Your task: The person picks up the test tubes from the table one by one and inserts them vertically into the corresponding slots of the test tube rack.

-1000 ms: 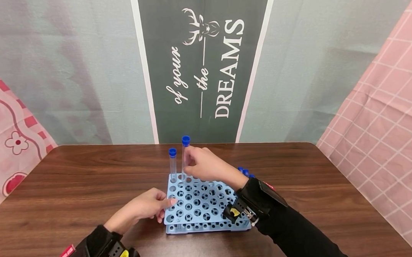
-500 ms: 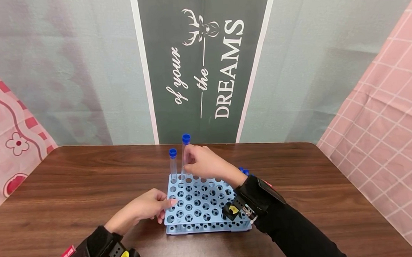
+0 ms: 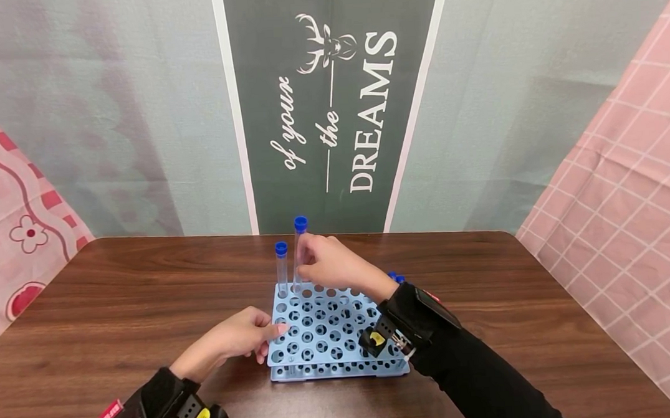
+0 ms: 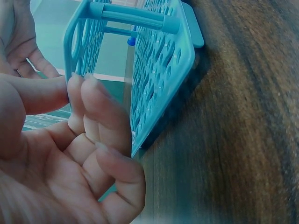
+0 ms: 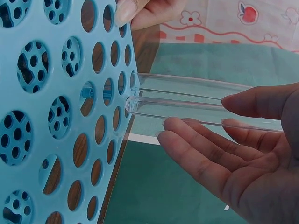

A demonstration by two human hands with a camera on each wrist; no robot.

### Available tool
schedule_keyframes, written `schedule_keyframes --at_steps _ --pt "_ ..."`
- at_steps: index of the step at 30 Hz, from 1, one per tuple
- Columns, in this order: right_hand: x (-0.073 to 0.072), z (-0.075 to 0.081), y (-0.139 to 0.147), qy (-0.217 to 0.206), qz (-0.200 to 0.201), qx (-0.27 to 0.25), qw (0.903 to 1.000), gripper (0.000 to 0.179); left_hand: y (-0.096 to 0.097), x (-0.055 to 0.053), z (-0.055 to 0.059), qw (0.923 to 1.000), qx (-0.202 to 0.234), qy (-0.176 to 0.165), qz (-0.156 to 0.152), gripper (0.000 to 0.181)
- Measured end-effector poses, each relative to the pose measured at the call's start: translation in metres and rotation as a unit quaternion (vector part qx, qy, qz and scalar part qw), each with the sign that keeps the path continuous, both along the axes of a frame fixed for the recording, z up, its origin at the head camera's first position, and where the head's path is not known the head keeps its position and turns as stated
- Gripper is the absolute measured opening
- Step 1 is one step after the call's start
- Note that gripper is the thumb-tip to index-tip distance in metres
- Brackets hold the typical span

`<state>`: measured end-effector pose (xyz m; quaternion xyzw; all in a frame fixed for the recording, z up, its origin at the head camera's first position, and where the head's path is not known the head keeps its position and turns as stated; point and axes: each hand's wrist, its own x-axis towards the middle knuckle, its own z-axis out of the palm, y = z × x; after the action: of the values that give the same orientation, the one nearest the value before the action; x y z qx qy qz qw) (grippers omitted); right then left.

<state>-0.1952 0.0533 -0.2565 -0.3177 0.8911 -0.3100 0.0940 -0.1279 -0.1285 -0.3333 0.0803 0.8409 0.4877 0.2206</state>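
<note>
Right wrist view: clear test tube (image 5: pixel 187 110), likely light, stiff, slippery; best pinched below blue cap (image 3: pixel 300 222). Rounded tip at back row of blue test tube rack (image 5: pixel 67 86); whether inside hole, unclear. Clamped between thumb and fingers of right hand (image 5: pixel 247 158), forearm angled across rack. Pinched at rack's left edge by left hand (image 3: pixel 245 331), thumb on top.

A light-blue rack (image 3: pixel 313 328) with two perforated tiers is stood upright on the counter (image 3: pixel 467 272), its left edge being pinched by the left-hand grip (image 3: pixel 245 331). In its far left corner hole, a clear, blue-capped tube (image 3: pixel 282 270) is held upright. A second clear tube (image 5: pixel 187 109), also blue-capped and tilted slightly, is pinched just beside it by the right-hand grip (image 3: pixel 332 263); its rounded end is placed at the adjacent far-row hole, its cap higher than its neighbour's.
</note>
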Motion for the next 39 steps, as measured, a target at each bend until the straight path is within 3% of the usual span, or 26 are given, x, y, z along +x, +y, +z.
schedule_keyframes --at_steps 39 --pt "-0.0048 -0.0094 -0.0070 -0.027 -0.012 0.057 0.9979 0.005 -0.0005 0.0000 0.0018 1.0000 -0.001 -0.003 -0.004 0.033"
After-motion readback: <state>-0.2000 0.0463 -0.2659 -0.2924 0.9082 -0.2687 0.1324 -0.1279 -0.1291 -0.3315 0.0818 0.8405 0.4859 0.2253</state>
